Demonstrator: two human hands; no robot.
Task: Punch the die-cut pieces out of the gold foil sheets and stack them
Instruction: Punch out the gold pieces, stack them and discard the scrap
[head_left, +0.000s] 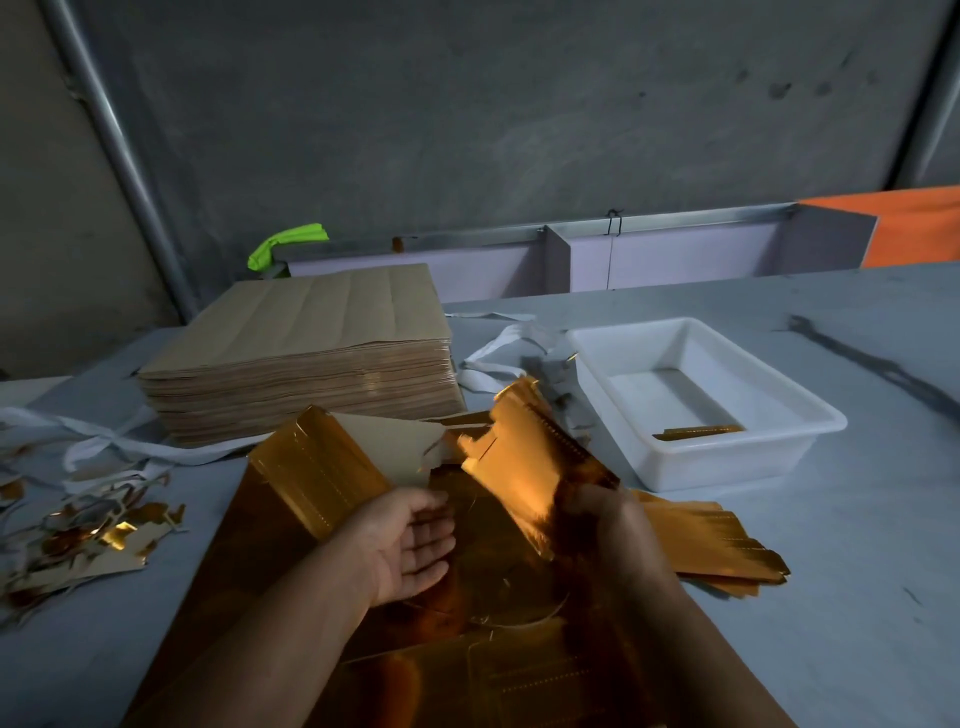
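A gold foil sheet (291, 551) lies on the table in front of me, its far left part (322, 467) folded up so the brown back shows. My right hand (608, 525) grips a punched-out gold piece (524, 457) and holds it tilted above the sheet. My left hand (415, 545) is palm up with relaxed fingers, its fingertips against the lifted part of the sheet. A stack of punched gold pieces (722, 545) lies to the right of my right hand.
A tall pile of brown-backed sheets (311, 353) stands at the back left. A white plastic tray (748, 447) at the right holds a gold strip (701, 431). Foil and white paper scraps (88, 535) litter the left of the table.
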